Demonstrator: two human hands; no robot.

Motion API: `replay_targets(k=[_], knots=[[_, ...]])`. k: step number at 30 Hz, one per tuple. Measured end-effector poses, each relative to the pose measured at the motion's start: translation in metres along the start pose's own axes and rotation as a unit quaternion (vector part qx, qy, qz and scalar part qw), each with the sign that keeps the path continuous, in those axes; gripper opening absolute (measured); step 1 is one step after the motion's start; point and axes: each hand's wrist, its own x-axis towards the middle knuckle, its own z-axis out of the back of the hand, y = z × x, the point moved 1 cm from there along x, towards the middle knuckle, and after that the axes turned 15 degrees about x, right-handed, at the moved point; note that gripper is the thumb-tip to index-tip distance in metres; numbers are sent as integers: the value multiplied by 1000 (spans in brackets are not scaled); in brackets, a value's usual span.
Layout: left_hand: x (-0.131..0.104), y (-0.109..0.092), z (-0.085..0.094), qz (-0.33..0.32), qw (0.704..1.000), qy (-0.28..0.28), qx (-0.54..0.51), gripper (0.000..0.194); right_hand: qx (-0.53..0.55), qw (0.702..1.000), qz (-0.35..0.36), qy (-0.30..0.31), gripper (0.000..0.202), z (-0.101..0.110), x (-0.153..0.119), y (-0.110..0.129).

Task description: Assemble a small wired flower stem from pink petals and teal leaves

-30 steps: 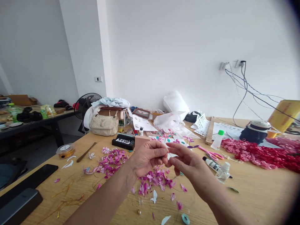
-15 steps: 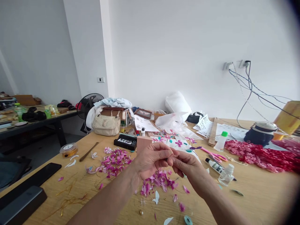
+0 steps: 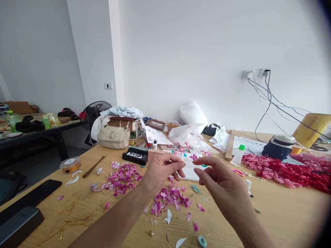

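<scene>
My left hand (image 3: 162, 168) hovers over the table with thumb and index finger pinched together; whatever lies in the pinch is too small to make out. Just to its right, my right hand (image 3: 219, 175) is held with thumb and index finger apart and nothing visible between them. Beneath the hands lie loose pink and purple petals (image 3: 170, 198), and another heap of petals (image 3: 124, 177) sits to the left. Behind them is a white sheet with painted pink flowers (image 3: 193, 156), partly covered by the hands. A teal leaf-shaped piece (image 3: 196, 188) rests below my right hand.
A black tray (image 3: 134, 161) and a beige bag (image 3: 114, 137) stand behind. On the right are a green-capped bottle (image 3: 238, 156), red and pink trim (image 3: 287, 168) and a blue jug (image 3: 278, 148). A teal ring (image 3: 202, 241) lies near the front, a phone (image 3: 33, 196) at left.
My hands were together at the fingertips and are now apart. The right hand has moved away to the right with its fingers opened; the left stays pinched. The view has shifted slightly right.
</scene>
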Motion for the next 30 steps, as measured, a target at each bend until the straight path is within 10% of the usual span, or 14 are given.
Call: replay_targets(k=[11, 21, 30], knots=[[-1, 0, 0, -17, 998, 31, 60, 12, -106, 987, 115, 32, 13, 2, 6, 4], [-2, -5, 0, -12, 992, 29, 119, 7, -285, 907, 310, 31, 20, 3, 1, 14], [-4, -2, -4, -15, 991, 36, 129, 6, -140, 979, 125, 73, 13, -1, 2, 2]])
